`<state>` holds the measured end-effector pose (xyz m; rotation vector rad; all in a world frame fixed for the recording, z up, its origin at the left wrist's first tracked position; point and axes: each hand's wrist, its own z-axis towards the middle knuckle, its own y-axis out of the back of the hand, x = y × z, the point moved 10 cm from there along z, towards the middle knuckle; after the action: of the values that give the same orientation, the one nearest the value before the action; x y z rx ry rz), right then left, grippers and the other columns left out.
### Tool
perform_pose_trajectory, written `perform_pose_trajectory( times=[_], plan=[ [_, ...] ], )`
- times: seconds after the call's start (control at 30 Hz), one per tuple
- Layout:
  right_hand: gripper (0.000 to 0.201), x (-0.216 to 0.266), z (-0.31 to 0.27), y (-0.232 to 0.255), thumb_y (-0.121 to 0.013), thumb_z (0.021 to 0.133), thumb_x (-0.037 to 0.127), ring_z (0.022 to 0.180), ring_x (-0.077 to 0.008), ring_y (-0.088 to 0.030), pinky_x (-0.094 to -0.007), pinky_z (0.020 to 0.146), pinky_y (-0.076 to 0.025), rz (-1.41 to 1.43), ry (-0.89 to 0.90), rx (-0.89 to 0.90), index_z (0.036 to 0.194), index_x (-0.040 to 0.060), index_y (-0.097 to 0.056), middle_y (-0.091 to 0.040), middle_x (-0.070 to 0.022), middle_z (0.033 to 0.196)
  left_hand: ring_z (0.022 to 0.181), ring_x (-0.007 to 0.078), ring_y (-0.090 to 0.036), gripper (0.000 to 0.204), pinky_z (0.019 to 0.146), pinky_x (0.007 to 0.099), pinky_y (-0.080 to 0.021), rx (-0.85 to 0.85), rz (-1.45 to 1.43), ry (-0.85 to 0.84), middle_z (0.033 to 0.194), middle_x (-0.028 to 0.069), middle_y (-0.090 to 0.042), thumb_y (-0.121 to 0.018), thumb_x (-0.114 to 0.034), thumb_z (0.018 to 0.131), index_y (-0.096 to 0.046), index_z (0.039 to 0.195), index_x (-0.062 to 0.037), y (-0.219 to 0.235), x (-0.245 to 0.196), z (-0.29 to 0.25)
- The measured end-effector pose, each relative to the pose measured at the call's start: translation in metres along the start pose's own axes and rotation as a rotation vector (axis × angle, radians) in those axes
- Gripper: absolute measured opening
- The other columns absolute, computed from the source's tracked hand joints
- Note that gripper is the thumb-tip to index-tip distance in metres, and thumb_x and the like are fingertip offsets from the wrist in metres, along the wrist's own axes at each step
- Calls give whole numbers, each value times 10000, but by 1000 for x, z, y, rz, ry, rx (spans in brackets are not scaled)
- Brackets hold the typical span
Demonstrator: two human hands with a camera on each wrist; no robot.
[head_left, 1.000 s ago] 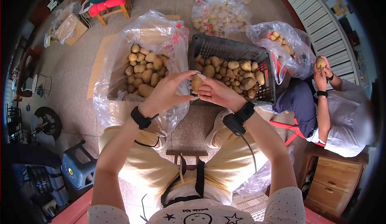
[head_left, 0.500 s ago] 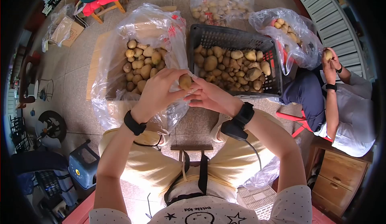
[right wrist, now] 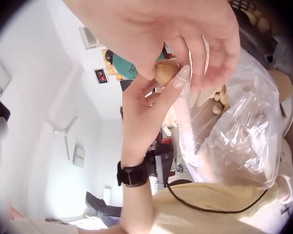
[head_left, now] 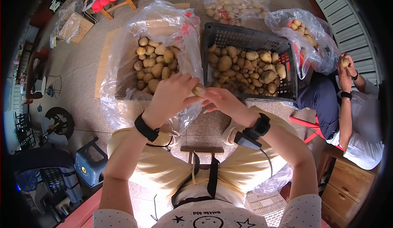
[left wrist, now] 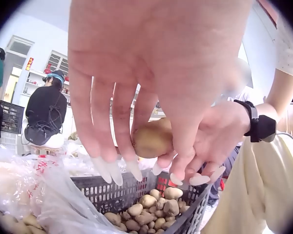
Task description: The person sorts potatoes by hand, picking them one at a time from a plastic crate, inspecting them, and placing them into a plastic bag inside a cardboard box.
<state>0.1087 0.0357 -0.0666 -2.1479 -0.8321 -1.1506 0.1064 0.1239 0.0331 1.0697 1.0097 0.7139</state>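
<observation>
A small potato (head_left: 199, 90) is between my two hands, above the gap between the lined box and the black crate. My left hand (head_left: 172, 93) pinches it between thumb and fingers, as the left wrist view shows of the potato (left wrist: 154, 139). My right hand (head_left: 229, 104) meets it from the other side, its thumb and forefinger at the potato (right wrist: 165, 73) in the right wrist view. Farther off lie loose potatoes (head_left: 155, 64) in a plastic-lined cardboard box (head_left: 107, 82). More potatoes (head_left: 249, 66) fill the black plastic crate (head_left: 291, 70).
Plastic bags of potatoes (head_left: 235, 6) stand behind the crate, with another bag (head_left: 323, 60) to its right. At the right a seated person (head_left: 348, 105) holds a potato. A blue stool (head_left: 90, 162) stands left of my legs; a wooden drawer cabinet (head_left: 344, 183) is at the right.
The potato has moved from over the crate's near left corner to the left and has been turned between my hands. My right fingers have closed in on it.
</observation>
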Motion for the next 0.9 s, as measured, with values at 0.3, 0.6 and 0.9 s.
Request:
perform_pose_trajectory(
  times=[0.3,0.6,0.9],
  plan=[
    [547,5,-6,-7,-337,986,463,986,-156,-564,-296,867,-481,154,-37,30,1237,9,-512,-585,-81,1133,835,294,-621,354,672,379,-489,22,-547,164,923,110,-614,-678,-285,784,-585,1051,-73,-4,17,1],
    [666,-12,-6,-6,-195,965,567,955,-152,-564,-304,881,-465,23,-187,21,1197,68,-570,-609,-71,1103,603,277,-635,370,529,376,-493,73,316,317,624,111,-613,-650,-424,796,-602,780,-57,-13,75,-22],
    [680,-16,-9,-1,-205,955,578,924,-150,-580,-306,872,-464,19,-202,-5,1163,52,-582,-632,-81,1050,697,257,-658,346,568,372,-510,303,384,511,747,99,-654,-651,-426,790,-648,749,-83,-48,128,-35]
  ],
)
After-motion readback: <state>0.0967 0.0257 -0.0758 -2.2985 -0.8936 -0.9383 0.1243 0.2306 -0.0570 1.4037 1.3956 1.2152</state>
